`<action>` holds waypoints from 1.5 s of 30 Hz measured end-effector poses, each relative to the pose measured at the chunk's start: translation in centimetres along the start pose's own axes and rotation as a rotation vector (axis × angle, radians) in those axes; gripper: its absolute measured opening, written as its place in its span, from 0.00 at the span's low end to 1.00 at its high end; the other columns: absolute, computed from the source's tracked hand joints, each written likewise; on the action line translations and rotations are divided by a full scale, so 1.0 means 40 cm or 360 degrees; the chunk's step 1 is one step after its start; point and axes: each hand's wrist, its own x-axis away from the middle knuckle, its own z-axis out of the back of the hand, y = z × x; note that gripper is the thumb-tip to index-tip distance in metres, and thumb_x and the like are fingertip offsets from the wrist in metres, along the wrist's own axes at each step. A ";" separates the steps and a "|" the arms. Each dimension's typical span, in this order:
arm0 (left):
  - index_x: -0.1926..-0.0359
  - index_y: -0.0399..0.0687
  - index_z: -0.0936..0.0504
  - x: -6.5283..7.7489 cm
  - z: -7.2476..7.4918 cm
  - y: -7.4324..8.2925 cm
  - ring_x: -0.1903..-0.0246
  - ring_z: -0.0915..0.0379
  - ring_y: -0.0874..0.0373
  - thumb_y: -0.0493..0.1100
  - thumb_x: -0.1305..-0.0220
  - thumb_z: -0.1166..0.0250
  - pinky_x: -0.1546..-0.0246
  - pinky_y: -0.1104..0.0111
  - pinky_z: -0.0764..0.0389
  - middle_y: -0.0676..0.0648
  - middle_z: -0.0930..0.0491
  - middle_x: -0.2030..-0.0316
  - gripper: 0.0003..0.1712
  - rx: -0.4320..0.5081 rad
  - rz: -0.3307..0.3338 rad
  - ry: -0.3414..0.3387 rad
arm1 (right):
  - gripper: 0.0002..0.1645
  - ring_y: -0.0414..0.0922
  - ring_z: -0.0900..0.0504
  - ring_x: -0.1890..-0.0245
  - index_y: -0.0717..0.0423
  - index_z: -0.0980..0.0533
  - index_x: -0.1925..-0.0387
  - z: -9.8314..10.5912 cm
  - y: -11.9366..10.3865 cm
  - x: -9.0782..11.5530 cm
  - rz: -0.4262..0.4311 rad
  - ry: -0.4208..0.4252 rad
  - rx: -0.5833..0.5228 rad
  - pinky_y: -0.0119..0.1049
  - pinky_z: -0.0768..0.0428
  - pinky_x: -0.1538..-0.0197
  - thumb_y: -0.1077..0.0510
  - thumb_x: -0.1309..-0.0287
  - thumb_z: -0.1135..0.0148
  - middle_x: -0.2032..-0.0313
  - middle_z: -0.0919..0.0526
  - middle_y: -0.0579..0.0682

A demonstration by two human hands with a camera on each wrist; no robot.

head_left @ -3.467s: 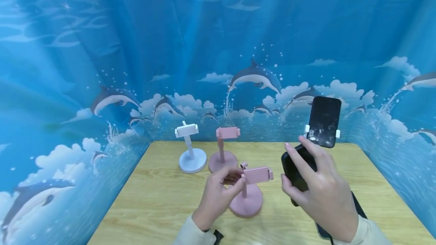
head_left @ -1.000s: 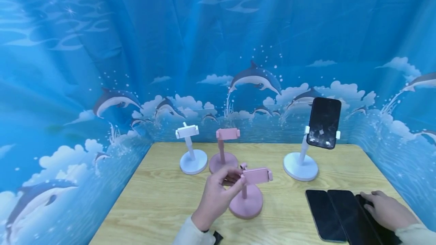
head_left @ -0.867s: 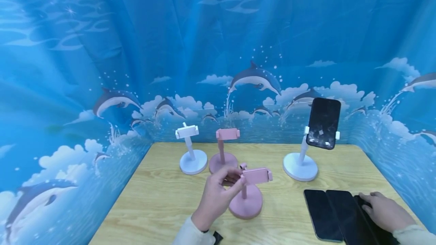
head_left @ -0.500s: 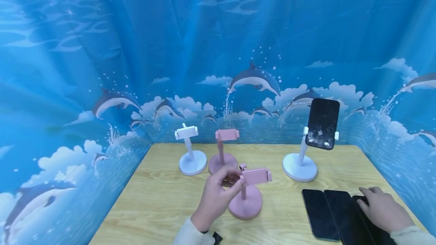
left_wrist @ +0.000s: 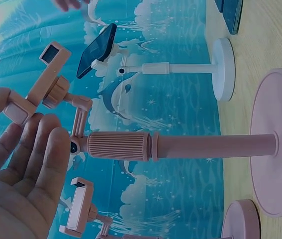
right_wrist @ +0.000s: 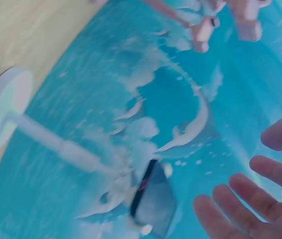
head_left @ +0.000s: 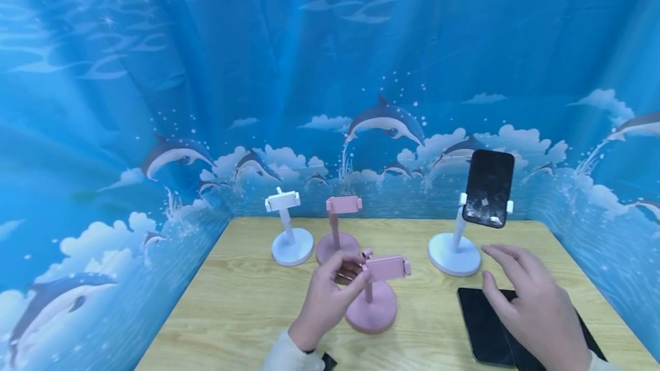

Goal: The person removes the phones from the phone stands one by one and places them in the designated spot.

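My left hand [head_left: 327,296] pinches the left clamp end of the nearer pink phone stand [head_left: 372,311]. In the left wrist view, thumb and fingertips sit at the clamp's lower jaw, and the ribbed neck of the stand [left_wrist: 118,146] runs down to its round base. Nothing is in this clamp. My right hand [head_left: 536,308] hovers over black phones lying on the table, fingers spread and loosely bent, holding nothing. The leftmost phone [head_left: 484,331] shows beside it; the others are partly hidden under the hand. In the right wrist view, the fingers [right_wrist: 250,199] are bare.
Behind on the right, a white stand [head_left: 454,253] carries an upright black phone [head_left: 488,188]. A second pink stand [head_left: 336,228] and a white one [head_left: 291,245] stand at the back left. A small black item [head_left: 329,361] lies by my left sleeve. A blue dolphin curtain surrounds the table.
My right hand held a black phone beside the pink clamp, then rested on the phones at the right; now it has lifted off leftward without one. The left hand has kept its grip.
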 end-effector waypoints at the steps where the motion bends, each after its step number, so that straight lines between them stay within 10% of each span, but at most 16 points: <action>1: 0.51 0.54 0.17 0.000 0.000 0.000 0.62 0.18 0.58 0.49 0.31 0.30 0.61 0.66 0.12 0.52 0.15 0.61 0.11 0.0003 0.0007 -0.0002 | 0.28 0.56 0.17 0.54 0.59 0.17 0.46 -0.002 -0.014 -0.003 0.0011 0.0027 -0.0001 0.56 0.16 0.68 0.40 0.31 0.41 0.51 0.16 0.57; 4: 0.50 0.50 0.17 0.001 0.002 -0.001 0.62 0.18 0.58 0.48 0.30 0.30 0.60 0.66 0.12 0.49 0.15 0.60 0.13 0.0028 0.0020 -0.0022 | 0.33 0.56 0.18 0.52 0.58 0.17 0.44 -0.011 -0.046 -0.011 0.0016 0.0103 -0.0056 0.40 0.15 0.62 0.37 0.29 0.49 0.49 0.16 0.57; 10: 0.46 0.44 0.18 0.000 0.009 -0.010 0.58 0.18 0.58 0.43 0.31 0.30 0.58 0.68 0.13 0.45 0.16 0.57 0.15 0.0176 0.0141 -0.0114 | 0.29 0.56 0.18 0.50 0.59 0.18 0.43 -0.035 -0.087 -0.013 -0.0037 0.0167 -0.0296 0.09 0.38 0.43 0.63 0.50 0.31 0.45 0.18 0.59; 26: 0.46 0.30 0.20 -0.062 -0.036 -0.001 0.56 0.17 0.51 0.40 0.30 0.31 0.51 0.68 0.14 0.42 0.17 0.57 0.18 0.0502 0.0337 0.0081 | 0.34 0.45 0.22 0.52 0.55 0.20 0.40 -0.046 -0.092 -0.003 -0.0159 0.0117 -0.0434 0.09 0.32 0.48 0.71 0.53 0.27 0.42 0.22 0.55; 45: 0.42 0.46 0.19 -0.212 -0.111 -0.034 0.48 0.18 0.42 0.45 0.27 0.34 0.45 0.61 0.16 0.46 0.16 0.53 0.17 0.0540 0.0268 0.0087 | 0.32 0.46 0.20 0.52 0.53 0.22 0.37 -0.093 -0.017 -0.013 -0.0168 -0.0121 -0.0395 0.18 0.24 0.52 0.68 0.44 0.29 0.41 0.21 0.52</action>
